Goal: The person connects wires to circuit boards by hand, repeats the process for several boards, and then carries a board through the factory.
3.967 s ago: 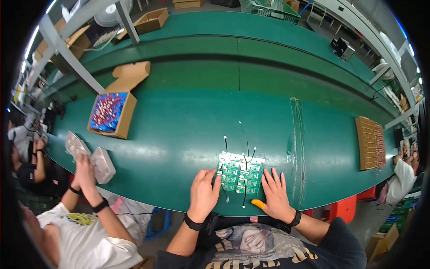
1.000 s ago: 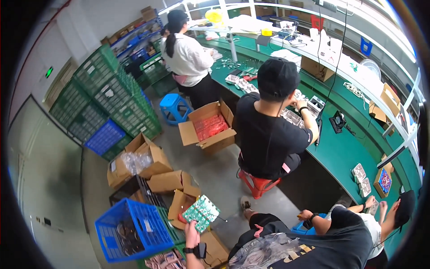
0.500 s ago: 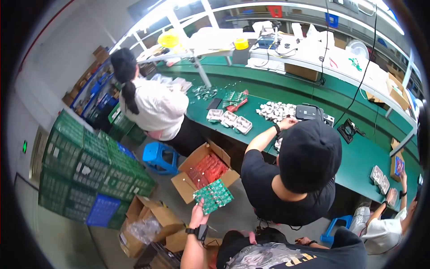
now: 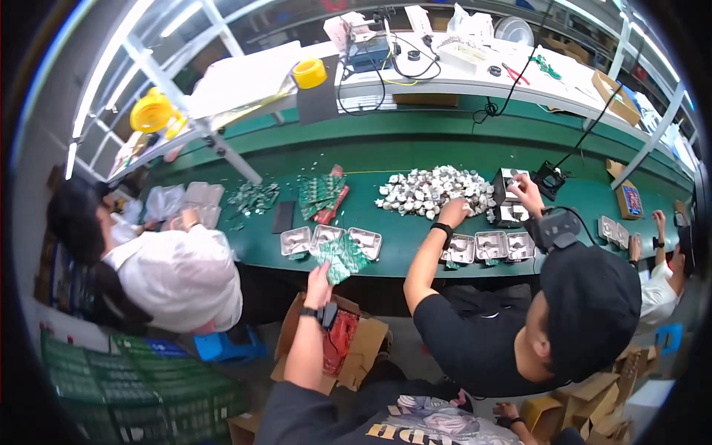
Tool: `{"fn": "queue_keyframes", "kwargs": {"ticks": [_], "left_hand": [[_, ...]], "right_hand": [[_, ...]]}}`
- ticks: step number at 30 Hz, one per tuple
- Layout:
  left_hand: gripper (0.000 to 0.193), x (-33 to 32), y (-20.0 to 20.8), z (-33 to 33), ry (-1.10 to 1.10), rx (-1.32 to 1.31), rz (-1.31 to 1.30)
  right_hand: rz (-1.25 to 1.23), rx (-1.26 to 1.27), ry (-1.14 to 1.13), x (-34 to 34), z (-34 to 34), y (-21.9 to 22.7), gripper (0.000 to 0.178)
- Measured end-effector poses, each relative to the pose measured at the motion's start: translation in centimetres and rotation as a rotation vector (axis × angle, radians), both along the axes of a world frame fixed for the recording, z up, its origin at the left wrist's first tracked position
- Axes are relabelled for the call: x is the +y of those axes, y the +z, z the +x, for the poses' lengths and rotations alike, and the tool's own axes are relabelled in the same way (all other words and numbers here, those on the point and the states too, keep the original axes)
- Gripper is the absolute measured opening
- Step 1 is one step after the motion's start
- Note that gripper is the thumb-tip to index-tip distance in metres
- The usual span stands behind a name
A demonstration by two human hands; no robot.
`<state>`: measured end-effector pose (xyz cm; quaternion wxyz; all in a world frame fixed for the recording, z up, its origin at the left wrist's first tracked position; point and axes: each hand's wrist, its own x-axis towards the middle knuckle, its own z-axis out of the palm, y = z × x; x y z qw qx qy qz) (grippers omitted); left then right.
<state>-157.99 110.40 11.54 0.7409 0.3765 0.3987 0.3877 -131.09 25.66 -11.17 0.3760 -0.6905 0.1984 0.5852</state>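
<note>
My left hand [image 4: 319,288] reaches up and grips a green circuit board panel [image 4: 345,261] by its lower left edge. The panel is tilted and hangs just in front of the bench edge, overlapping the grey-white trays [image 4: 326,236] behind it. Beyond those trays lie another stack of green circuit boards [image 4: 320,194] and a red plastic strip [image 4: 334,206]. My right hand [image 4: 507,412] is low, near the bottom edge beside my body, with a dark band at its wrist. Its fingers are too small and unclear to read.
On my right a co-worker in a black cap [image 4: 593,311] handles a heap of small white parts [image 4: 437,189]. Another in white [image 4: 178,274] works at left. An open carton [image 4: 367,348] with red packing stands below my left arm. Green crates [image 4: 148,393] are stacked lower left.
My view has swung right and closer to the bench. My left hand has carried the circuit board panel from above the open carton to the bench's front edge.
</note>
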Motion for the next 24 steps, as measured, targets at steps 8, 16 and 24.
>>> {"fn": "queue_keyframes", "kwargs": {"ticks": [8, 16, 24], "left_hand": [[0.045, 22.0, -6.2, 10.5, -0.220, 0.847, 0.713], [0.041, 27.8, -10.6, 13.6, -0.314, 0.927, 0.744], [0.042, 26.0, -10.3, 12.2, -0.165, 0.880, 0.656]], "right_hand": [[0.469, 0.568, -0.692, 2.5, -16.4, 9.5, 0.034], [-0.239, -0.107, -0.275, 9.8, -27.3, 17.2, 0.023], [-0.197, -0.132, -0.233, 9.6, -30.0, 16.2, 0.024]]}}
